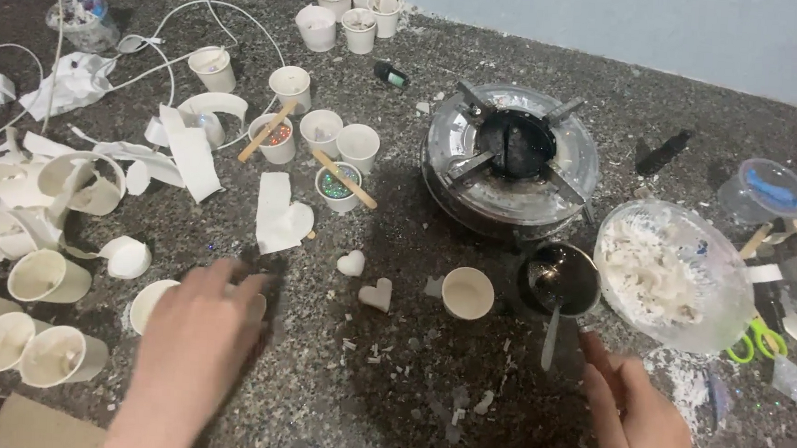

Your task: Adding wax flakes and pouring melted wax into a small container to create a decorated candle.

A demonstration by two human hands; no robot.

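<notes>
down low, left hand point(193, 341) lies flat, fingers loosely spread, over a paper cup point(152, 303) tipped on its side on the speckled dark stone worktop point(387, 408); fingertips touch the cup's far edge. right hand point(635, 418) open, fingers loosely curled, holding nothing, just beside the pale handle of a small black ladle point(561, 280). ladle bowl glossy, sits between an upright paper cup point(467, 293) and a clear plastic bowl point(735, 300) heaped with white wax flakes. two white heart shapes point(364, 279) lie near the middle. round metal burner point(511, 157) behind. torn paper strips and more cups at left, green-handled scissors point(753, 340) far right
</notes>
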